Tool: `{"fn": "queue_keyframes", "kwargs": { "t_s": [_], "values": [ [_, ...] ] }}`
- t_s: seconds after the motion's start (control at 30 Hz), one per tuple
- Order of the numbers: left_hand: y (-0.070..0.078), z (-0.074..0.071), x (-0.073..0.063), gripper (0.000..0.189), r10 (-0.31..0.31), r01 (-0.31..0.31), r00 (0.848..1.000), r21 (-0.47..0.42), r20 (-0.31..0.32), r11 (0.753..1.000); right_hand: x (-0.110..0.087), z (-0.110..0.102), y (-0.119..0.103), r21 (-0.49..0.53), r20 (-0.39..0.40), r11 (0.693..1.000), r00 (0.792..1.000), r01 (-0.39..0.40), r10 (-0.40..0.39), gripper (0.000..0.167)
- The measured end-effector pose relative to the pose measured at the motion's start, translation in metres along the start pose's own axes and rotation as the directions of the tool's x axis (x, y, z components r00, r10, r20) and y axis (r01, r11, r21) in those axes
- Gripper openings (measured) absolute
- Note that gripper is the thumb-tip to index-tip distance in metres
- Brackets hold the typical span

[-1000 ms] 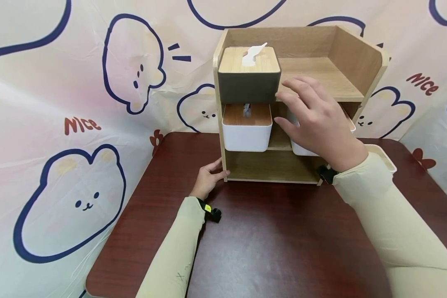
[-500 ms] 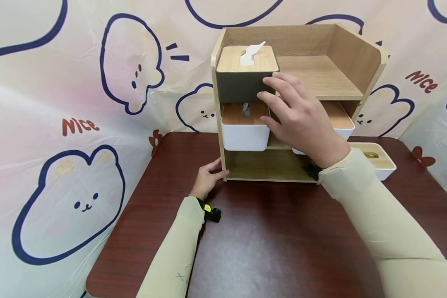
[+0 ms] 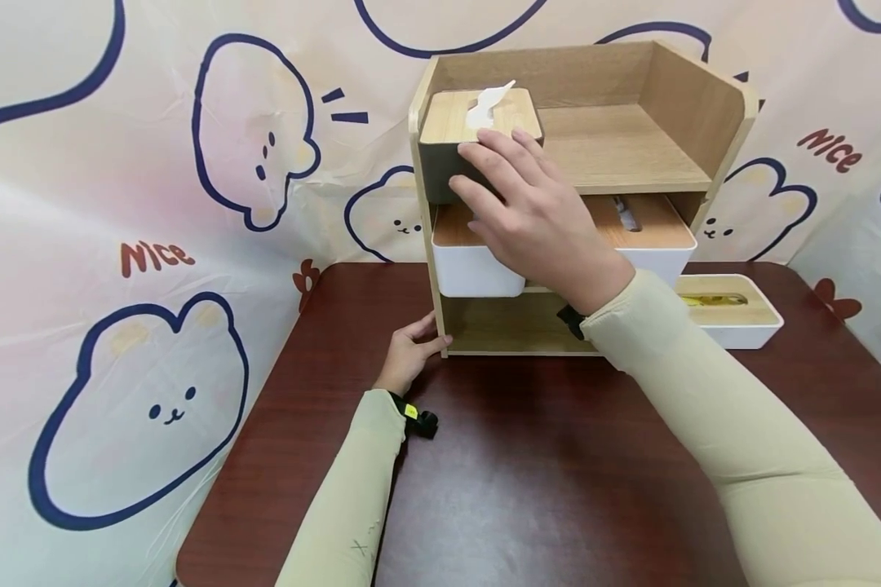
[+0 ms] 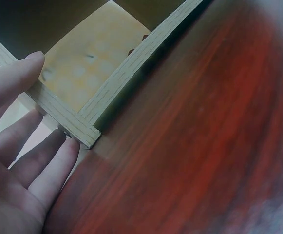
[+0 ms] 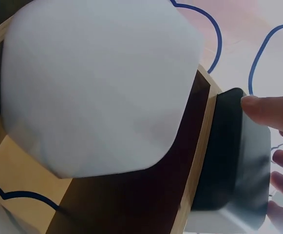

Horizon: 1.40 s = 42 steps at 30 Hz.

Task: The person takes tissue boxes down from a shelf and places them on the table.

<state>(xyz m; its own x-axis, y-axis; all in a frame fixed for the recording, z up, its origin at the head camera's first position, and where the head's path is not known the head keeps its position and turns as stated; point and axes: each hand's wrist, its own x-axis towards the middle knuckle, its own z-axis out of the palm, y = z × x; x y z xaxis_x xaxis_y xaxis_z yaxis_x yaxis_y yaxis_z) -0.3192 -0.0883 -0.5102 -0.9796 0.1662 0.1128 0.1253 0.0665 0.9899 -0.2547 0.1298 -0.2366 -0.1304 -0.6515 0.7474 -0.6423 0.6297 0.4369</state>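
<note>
A person's right hand (image 3: pixel 536 216) has moved leftward across the wooden shelf unit (image 3: pixel 653 106) from the right-hand white box, and its spread fingers now touch the front of the grey tissue box (image 3: pixel 440 167) at the top shelf's left end, not yet gripping it. The left hand (image 3: pixel 407 355), fingers relaxed, still steadies the unit's lower left corner on the desk (image 3: pixel 529 489), so a grasp seems near.

A light wooden three-tier shelf unit (image 3: pixel 635 147) stands far on the dark red tabletop (image 3: pixel 529 481). A grey tissue box with wooden lid (image 3: pixel 448 155) sits top left, two white wooden-lidded boxes (image 3: pixel 473 269) below. Another white box (image 3: pixel 734 314) lies right of the unit.
</note>
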Motion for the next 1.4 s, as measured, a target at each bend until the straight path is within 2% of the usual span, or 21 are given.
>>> {"fn": "queue_keyframes", "kwargs": {
  "t_s": [0.3, 0.53, 0.67, 0.9, 1.2, 1.3, 1.4],
  "values": [
    [0.000, 0.002, 0.000, 0.060, 0.020, -0.019, 1.000, 0.012, -0.020, 1.000, 0.006, 0.004, -0.003, 0.000, -0.001, 0.999, 0.999, -0.046, 0.046, 0.035],
    [0.000, 0.001, -0.001, 0.062, 0.010, -0.009, 1.000, 0.017, -0.021, 1.000, 0.013, 0.010, -0.004, -0.041, -0.036, 0.999, 0.999, -0.012, 0.011, 0.027],
    [0.001, 0.001, -0.001, 0.062, -0.003, 0.003, 1.000, 0.017, -0.023, 1.000, 0.017, 0.011, -0.006, -0.049, -0.026, 0.999, 0.999, -0.021, 0.020, 0.028],
    [0.001, 0.001, 0.000, 0.060, -0.011, 0.011, 1.000, -0.004, -0.007, 1.000, 0.027, 0.013, -0.011, -0.069, 0.025, 0.996, 0.998, -0.059, 0.061, 0.046],
    [0.001, 0.002, 0.000, 0.062, -0.002, 0.002, 1.000, -0.003, -0.022, 1.000, 0.042, 0.019, -0.016, -0.154, 0.154, 0.984, 0.982, -0.090, 0.114, 0.074],
    [0.001, 0.002, 0.000, 0.062, 0.005, -0.006, 1.000, -0.005, -0.024, 1.000, 0.045, 0.021, -0.017, -0.194, 0.162, 0.976, 0.978, -0.099, 0.131, 0.077],
    [0.001, 0.002, 0.000, 0.062, -0.001, 0.001, 1.000, -0.005, -0.023, 1.000, 0.048, 0.022, -0.017, -0.229, 0.153, 0.969, 0.979, -0.097, 0.134, 0.069]
  ]
}}
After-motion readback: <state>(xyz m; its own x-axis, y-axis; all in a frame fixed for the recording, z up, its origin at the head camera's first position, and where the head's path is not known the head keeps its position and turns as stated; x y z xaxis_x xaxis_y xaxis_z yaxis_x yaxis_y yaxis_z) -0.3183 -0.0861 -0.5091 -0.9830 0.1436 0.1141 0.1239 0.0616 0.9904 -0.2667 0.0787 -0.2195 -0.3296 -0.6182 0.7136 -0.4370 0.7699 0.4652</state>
